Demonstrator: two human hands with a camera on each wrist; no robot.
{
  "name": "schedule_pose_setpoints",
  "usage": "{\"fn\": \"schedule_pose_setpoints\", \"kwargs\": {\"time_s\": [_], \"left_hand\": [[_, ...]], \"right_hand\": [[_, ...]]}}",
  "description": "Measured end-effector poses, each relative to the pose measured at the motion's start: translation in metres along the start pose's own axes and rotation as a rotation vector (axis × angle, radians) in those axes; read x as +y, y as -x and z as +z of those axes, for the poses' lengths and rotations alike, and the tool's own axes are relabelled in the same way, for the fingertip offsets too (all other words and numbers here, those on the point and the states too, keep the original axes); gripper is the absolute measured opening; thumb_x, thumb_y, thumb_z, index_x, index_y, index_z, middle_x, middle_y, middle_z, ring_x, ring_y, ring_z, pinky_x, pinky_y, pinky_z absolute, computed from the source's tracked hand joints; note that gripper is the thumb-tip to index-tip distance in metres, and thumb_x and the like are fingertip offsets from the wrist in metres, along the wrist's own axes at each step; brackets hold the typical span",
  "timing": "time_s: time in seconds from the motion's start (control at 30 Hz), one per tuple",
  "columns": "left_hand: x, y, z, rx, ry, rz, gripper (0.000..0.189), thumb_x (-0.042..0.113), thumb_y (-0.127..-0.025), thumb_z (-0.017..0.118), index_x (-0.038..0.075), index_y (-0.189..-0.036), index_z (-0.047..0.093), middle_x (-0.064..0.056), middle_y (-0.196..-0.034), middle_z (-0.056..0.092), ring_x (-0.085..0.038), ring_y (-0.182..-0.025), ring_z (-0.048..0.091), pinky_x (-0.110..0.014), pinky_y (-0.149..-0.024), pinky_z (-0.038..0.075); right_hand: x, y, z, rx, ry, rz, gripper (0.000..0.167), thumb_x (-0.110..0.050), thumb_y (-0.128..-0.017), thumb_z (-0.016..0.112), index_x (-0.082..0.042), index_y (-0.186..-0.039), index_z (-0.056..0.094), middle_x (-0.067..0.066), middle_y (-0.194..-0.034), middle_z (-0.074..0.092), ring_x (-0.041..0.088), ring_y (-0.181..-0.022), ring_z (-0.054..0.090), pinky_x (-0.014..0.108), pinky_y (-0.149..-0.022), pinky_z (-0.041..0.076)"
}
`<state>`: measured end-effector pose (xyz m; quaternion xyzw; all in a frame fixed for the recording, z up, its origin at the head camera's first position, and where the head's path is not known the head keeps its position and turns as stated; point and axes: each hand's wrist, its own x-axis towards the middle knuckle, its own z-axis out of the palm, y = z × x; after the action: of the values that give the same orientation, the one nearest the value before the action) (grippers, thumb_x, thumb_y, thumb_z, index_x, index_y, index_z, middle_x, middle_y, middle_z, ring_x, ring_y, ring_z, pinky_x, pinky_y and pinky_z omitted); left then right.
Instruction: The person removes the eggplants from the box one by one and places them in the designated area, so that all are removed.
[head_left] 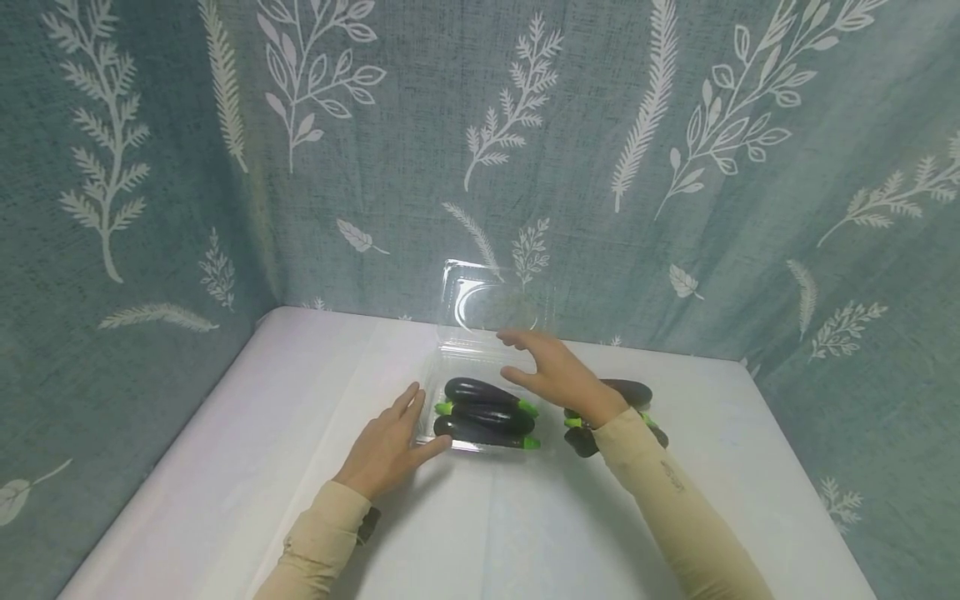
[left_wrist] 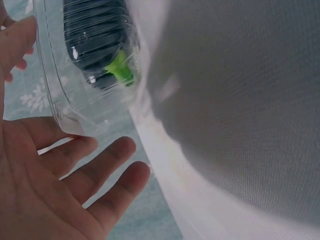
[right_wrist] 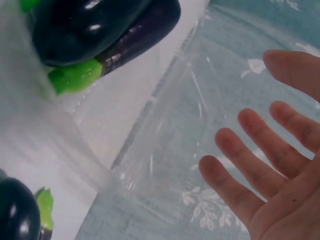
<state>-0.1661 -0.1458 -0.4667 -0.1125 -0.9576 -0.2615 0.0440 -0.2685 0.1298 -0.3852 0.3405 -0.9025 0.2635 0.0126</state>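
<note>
Lid closure seems in hand: left hand (head_left: 388,442) spread at, right hand (head_left: 557,373) spread above, the clear rectangular plastic box (head_left: 463,365) of glossy purple-black oblong eggplants (head_left: 489,415), whose raised transparent lid (head_left: 493,307) needs grasping.

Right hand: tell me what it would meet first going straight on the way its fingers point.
The right hand would probably meet the raised lid first, though how far behind the fingers it stands is unclear.

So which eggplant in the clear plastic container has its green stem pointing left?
The middle eggplant; the far eggplant and near eggplant both point theirs right.
</note>
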Motion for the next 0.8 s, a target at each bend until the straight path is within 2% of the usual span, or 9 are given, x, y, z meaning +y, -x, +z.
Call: {"fn": "schedule_pose_setpoints", "kwargs": {"time_s": [0.23, 0.5, 0.8], "left_hand": [[-0.001, -0.001, 0.002, 0.003, -0.009, 0.007, 0.091, 0.059, -0.094, 0.063, -0.006, -0.153, 0.037, -0.02, -0.161, 0.033, -0.047, -0.133, 0.049, -0.057, -0.109, 0.041], [0.0, -0.001, 0.001, 0.012, -0.022, 0.014, 0.092, 0.059, -0.094, 0.064, -0.007, -0.151, 0.039, -0.022, -0.16, 0.034, -0.047, -0.132, 0.05, -0.056, -0.109, 0.042], [0.0, -0.001, 0.001, 0.013, -0.02, 0.008, 0.091, 0.058, -0.093, 0.065, -0.007, -0.152, 0.038, -0.021, -0.161, 0.033, -0.048, -0.131, 0.05, -0.057, -0.108, 0.042]], "right_hand": [[-0.001, -0.007, 0.011, -0.069, -0.006, 0.043, 0.057, -0.03, -0.097, 0.071, -0.01, -0.147, 0.051, 0.009, -0.144, 0.057, 0.031, -0.128, 0.057, 0.046, -0.108, 0.046], [-0.001, -0.011, 0.027, -0.14, -0.015, 0.028, 0.056, -0.025, -0.096, 0.072, -0.008, -0.146, 0.052, 0.014, -0.135, 0.063, 0.032, -0.122, 0.061, 0.044, -0.104, 0.049], [-0.004, -0.016, 0.034, -0.216, -0.005, 0.023, 0.053, -0.022, -0.098, 0.07, -0.004, -0.144, 0.053, 0.015, -0.138, 0.061, 0.035, -0.123, 0.06, 0.045, -0.105, 0.048]]}}
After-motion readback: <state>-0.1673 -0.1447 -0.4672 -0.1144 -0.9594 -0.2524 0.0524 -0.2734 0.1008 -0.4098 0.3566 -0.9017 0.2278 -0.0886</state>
